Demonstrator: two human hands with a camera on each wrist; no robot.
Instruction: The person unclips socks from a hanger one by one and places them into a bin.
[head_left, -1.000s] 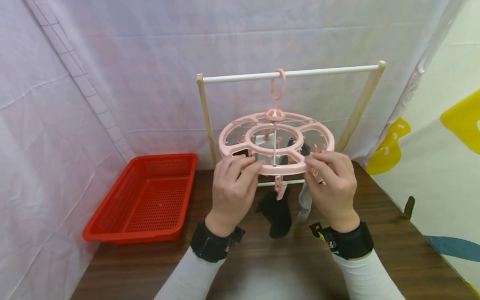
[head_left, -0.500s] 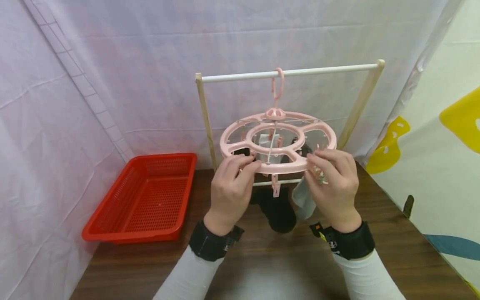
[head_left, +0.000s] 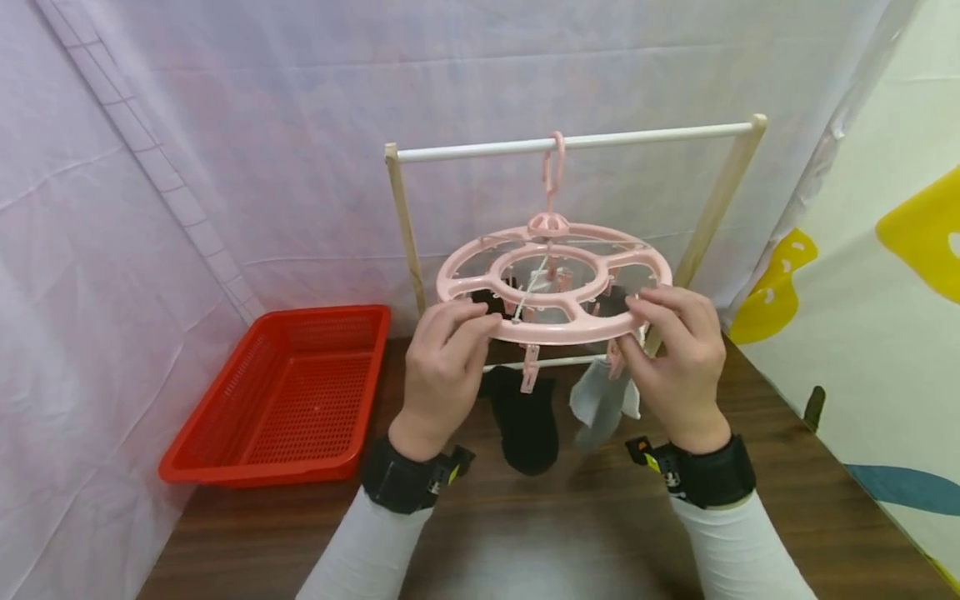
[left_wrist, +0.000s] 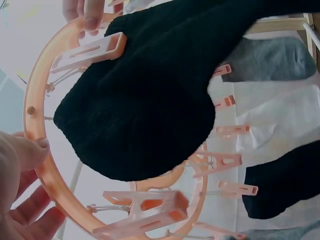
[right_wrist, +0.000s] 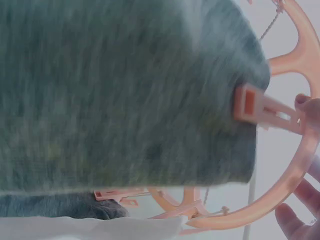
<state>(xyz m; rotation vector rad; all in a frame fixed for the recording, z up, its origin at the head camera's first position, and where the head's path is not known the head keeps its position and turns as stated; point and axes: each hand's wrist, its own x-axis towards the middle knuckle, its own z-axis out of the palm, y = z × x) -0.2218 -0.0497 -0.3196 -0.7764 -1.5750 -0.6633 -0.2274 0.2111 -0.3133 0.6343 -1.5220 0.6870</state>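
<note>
A pink round clip hanger [head_left: 551, 335] hangs by its hook from a white rod. My left hand [head_left: 444, 367] pinches its near rim on the left, thumb and fingers on either side of the ring. On the right, my right hand [head_left: 678, 358] grips the same rim between thumb and fingers. Below the ring a black sock [head_left: 527, 425] and a grey sock [head_left: 596, 402] dangle from pink clips. The left wrist view shows the black sock [left_wrist: 140, 95] large, with a clip [left_wrist: 90, 52] on its edge. A grey sock [right_wrist: 130, 100] fills much of the right wrist view.
A red perforated basket [head_left: 255, 477] stands at the left of the dark wooden table [head_left: 525, 533]. The white rod [head_left: 480, 150] sits on wooden posts behind my hands. White cloth walls surround the table. More socks hang at the hanger's far side.
The hanger has turned: its front clip and the black sock have shifted left, and the grey sock shows more. My left hand has moved slightly left, both hands still holding the rim.
</note>
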